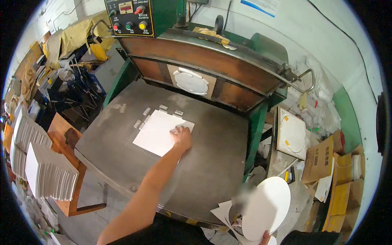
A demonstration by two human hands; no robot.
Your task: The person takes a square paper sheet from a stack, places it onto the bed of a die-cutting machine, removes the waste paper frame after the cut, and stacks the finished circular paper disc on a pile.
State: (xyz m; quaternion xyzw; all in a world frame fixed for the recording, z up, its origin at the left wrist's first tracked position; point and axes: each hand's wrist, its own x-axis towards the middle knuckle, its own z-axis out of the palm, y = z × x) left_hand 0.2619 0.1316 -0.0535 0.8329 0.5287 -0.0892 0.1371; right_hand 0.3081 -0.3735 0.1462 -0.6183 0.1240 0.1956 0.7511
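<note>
A square white cardboard sheet (155, 132) lies on the machine's grey metal bed. Its far and left edges are close to several small light stop blocks (163, 108). My left hand (182, 138) is at the sheet's right edge, with bent fingers on its top face; they appear closed on that edge. Low on the right, my right hand (265, 237) holds a white oval board (265, 206) by its near edge. Only a thumb and a bit of that hand show. White offcuts (223, 214) stick out left of the oval, partly blurred.
Above the bed stands a tilted brown platen with an oval die (191, 81). A control panel (131, 18) hangs at the upper left. Stacked white sheets (51, 173) rest on a wooden table (77, 206) at left. Cardboard boxes (318, 159) and another die board (292, 132) stand at right.
</note>
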